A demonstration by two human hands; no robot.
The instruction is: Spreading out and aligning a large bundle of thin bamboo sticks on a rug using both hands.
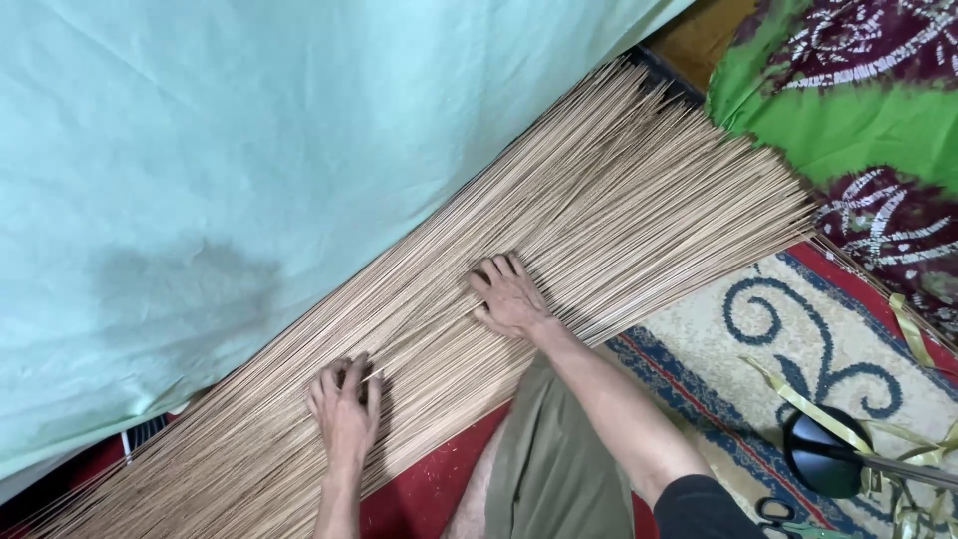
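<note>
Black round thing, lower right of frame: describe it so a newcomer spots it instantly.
Start at the patterned rug with blue scrolls on cream, right of the spread of thin tan sticks. Near the rug's lower right edge sits a glossy black domed object. Pale yellow-green strips drape over it; it alone there is dark and rounded.

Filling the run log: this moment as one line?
left hand flat on sticks | right hand flat on sticks | green cloth beside
</note>
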